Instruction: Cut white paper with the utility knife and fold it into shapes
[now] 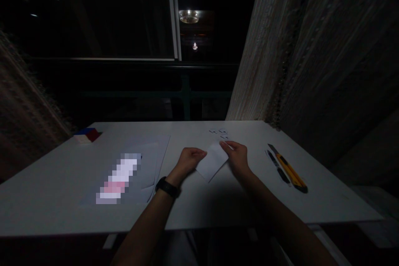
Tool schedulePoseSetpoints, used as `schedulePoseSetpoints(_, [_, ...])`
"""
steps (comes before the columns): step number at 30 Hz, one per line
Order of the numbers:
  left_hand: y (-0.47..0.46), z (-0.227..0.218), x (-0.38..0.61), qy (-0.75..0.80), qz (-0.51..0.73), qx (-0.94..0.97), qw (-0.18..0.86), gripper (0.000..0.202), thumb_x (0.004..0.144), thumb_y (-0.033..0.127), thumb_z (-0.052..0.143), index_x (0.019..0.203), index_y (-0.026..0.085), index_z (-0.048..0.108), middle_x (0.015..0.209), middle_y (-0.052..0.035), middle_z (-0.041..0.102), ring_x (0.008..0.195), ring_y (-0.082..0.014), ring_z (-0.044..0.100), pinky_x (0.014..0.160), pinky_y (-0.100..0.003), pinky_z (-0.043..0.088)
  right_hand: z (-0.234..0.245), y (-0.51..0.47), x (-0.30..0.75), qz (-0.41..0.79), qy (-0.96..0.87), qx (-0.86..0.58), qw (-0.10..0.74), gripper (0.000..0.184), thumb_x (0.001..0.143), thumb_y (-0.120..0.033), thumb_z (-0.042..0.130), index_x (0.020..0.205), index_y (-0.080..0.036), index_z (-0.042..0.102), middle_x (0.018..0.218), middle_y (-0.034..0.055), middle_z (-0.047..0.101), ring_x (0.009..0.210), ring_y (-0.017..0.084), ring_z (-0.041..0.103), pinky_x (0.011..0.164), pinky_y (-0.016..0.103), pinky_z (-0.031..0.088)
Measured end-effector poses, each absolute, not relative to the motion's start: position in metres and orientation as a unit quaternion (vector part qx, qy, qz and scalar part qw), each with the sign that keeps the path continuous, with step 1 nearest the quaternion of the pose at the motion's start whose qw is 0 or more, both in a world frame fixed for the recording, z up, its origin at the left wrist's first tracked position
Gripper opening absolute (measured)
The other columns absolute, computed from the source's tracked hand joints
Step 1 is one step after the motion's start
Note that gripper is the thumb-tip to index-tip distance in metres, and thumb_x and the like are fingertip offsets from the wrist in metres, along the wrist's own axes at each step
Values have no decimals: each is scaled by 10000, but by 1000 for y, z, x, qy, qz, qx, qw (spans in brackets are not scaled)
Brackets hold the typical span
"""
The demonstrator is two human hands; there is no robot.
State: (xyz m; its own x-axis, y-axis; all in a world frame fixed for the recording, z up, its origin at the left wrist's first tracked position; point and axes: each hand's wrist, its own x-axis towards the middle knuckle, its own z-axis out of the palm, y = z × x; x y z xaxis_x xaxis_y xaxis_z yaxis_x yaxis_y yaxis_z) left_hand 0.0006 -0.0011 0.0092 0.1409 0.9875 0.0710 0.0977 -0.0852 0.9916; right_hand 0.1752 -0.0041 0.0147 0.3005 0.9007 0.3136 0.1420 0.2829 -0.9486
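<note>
Both of my hands hold a small white piece of paper just above the white table. My left hand, with a dark watch on its wrist, is closed on the paper's left edge. My right hand pinches the paper's upper right corner. The paper is tilted like a diamond between them.
A yellow and black utility knife and a dark pen lie to the right. Small paper scraps sit beyond the hands. White sheets lie at the left, with a red and blue block at the far left corner. A curtain hangs at the right.
</note>
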Motion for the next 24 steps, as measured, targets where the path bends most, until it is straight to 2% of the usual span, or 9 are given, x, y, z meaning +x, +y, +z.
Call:
schedulePoseSetpoints(6, [-2,10,-1,462,463,575,491,269,592,346,706,699,100,689,678,-90,662,619,-162,567,558,-258,422,16,-3,177,333,-492,-494,635,303,600,-410,706,723,-134,683,740,73,685,752,234,617,729,353,464])
schedulePoseSetpoints(10, [-5,14,0,446,482,536,531,318,587,374,716,721,88,679,646,-77,649,570,-141,551,531,-244,409,19,-7,172,499,-433,-376,649,429,620,-371,710,986,-166,621,934,71,677,832,229,622,730,355,489])
schedulePoseSetpoints(12, [-7,16,1,426,493,515,557,341,582,381,725,738,81,675,657,-80,651,566,-135,551,540,-243,411,17,-10,166,587,-408,-308,628,459,643,-370,696,1039,-168,584,962,80,671,861,237,624,724,363,504])
schedulePoseSetpoints(16, [-10,15,6,405,493,505,581,352,553,378,751,726,80,677,676,-81,658,579,-134,554,558,-244,416,10,-13,150,655,-367,-280,598,380,641,-320,711,962,-150,601,910,93,683,894,246,628,771,381,509])
schedulePoseSetpoints(24, [-8,9,9,412,487,512,576,381,543,393,752,759,85,695,722,-95,671,631,-157,572,600,-266,431,9,-13,144,628,-335,-299,636,301,649,-282,713,905,-165,608,886,74,688,853,240,648,744,394,537])
